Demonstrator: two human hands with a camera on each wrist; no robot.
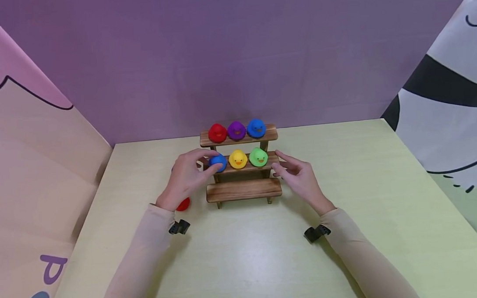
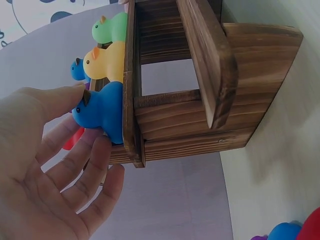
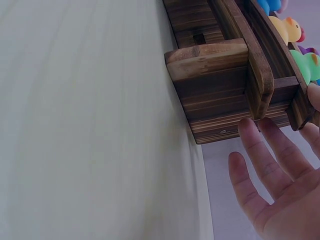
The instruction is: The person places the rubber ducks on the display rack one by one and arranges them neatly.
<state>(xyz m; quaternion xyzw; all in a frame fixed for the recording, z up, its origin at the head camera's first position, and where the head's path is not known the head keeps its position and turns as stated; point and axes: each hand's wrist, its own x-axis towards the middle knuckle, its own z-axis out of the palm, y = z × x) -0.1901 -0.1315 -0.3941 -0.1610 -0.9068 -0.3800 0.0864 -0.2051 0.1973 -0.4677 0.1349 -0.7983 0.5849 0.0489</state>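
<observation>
A three-step wooden display stand (image 1: 244, 189) holds several rubber ducks. My left hand (image 1: 188, 175) pinches a blue duck (image 2: 102, 111) at the left end of the middle step, and the duck's base meets the step. Beside it sit a yellow duck (image 1: 238, 159) and a light green duck (image 1: 258, 157). The top step carries a red duck (image 1: 217, 133), a purple duck (image 1: 236, 130) and another blue duck (image 1: 256, 128). At the middle step's right end is my right hand (image 1: 298, 175), its fingers fairly straight, thumb and forefinger at the step's edge.
Another red duck (image 1: 183, 204) lies on the table (image 1: 242, 263), partly hidden behind my left wrist. In the left wrist view a blue shape (image 2: 284, 231) shows next to it. A purple backdrop (image 1: 235, 57) rises behind the stand, and printed cloths flank the table.
</observation>
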